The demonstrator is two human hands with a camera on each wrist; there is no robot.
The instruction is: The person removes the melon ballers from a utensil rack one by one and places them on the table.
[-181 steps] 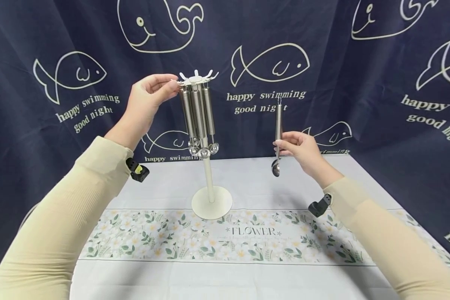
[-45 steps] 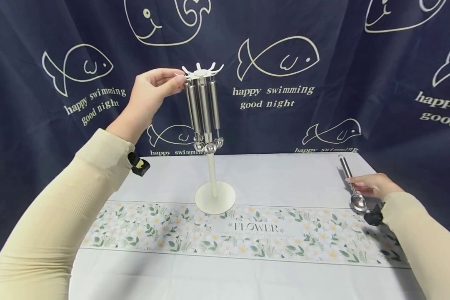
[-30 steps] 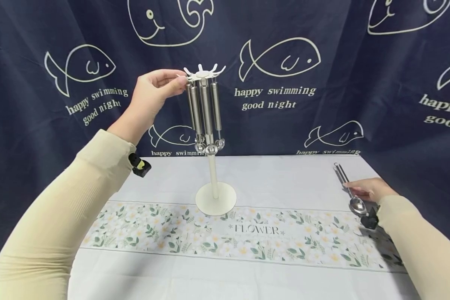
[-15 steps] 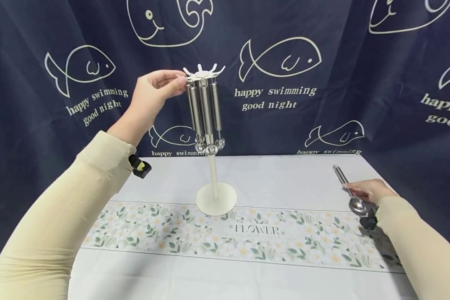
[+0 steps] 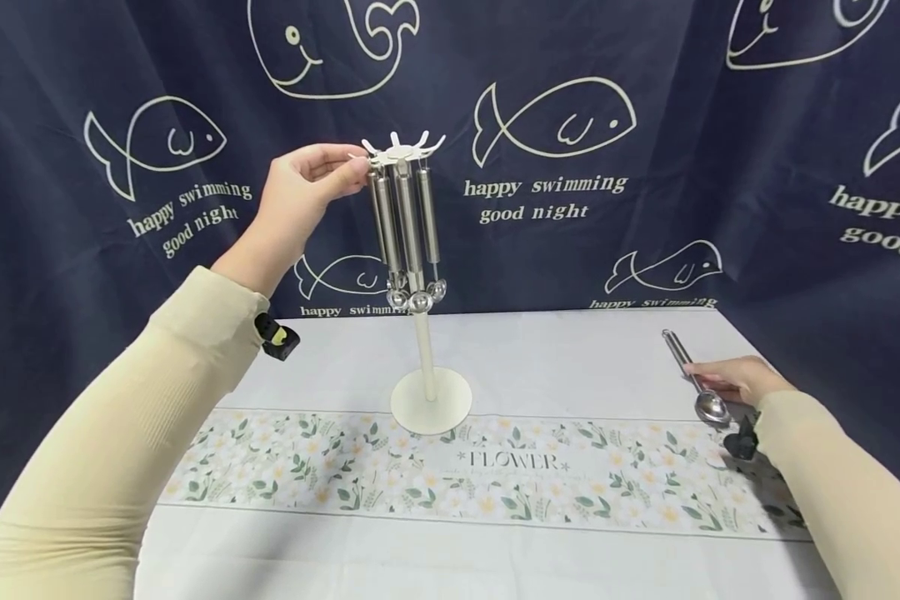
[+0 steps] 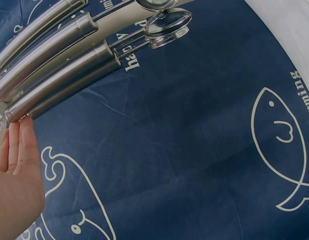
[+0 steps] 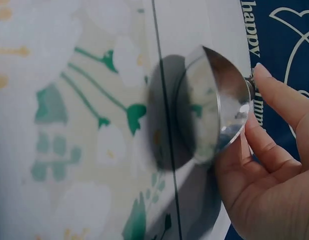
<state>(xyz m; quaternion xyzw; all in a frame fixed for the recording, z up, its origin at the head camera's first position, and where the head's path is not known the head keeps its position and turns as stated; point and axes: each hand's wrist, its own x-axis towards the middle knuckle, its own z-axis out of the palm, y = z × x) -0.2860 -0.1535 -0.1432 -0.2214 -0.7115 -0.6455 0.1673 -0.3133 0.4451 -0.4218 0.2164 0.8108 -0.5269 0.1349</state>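
A white rack stand (image 5: 431,403) with a round base and upturned hooks stands left of centre. Several steel spoons (image 5: 408,221) hang from its top, bowls down. With thumb and fingertips my left hand (image 5: 294,196) pinches a hook at the rack's left side; in the left wrist view the fingers (image 6: 28,145) lie beside the handle ends, the thumb hidden. Far right, my right hand (image 5: 742,379) grips another steel spoon (image 5: 712,408) by its neck, handle slanting away. In the right wrist view the round bowl (image 7: 232,100) is beside its shadow; whether it touches the table I cannot tell.
A white tablecloth (image 5: 540,358) covers the table, with a flowered band (image 5: 510,496) across it. Behind hangs a dark blue curtain (image 5: 540,275) with fish drawings and lettering. A black camera mount (image 5: 277,337) sits on the left sleeve.
Six seconds ago the right hand held the spoon upright in the air near the rack; it has moved right and down to the table. Over the last second little moves. The left hand keeps its pinch.
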